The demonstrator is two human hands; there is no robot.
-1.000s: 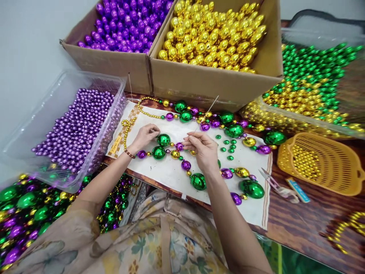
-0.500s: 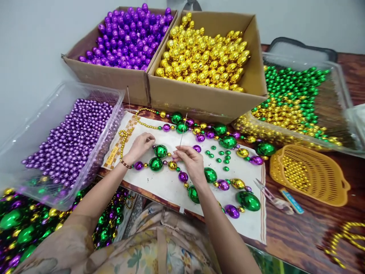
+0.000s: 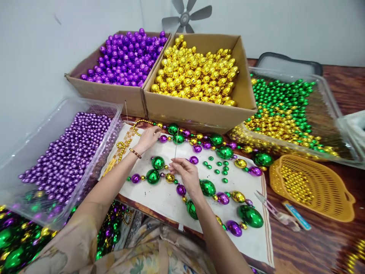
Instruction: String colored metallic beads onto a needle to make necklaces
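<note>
— What is the right hand point(image 3: 186, 176) holding?

— A thin needle point(image 3: 176, 144), pinched at its lower end and standing nearly upright over the white cloth point(image 3: 159, 198) near the worktop's front edge.

— And the left hand point(image 3: 148, 137)?

— It rests on the bead strand point(image 3: 182, 188) where it runs along the cloth's far edge, fingertips beside a purple bead. The strand loops across the cloth: big green balls, smaller purple and gold ones, tiny green spacers, shiny and strung in line.

fan point(image 3: 186, 17) cropped, thread too thin
</note>
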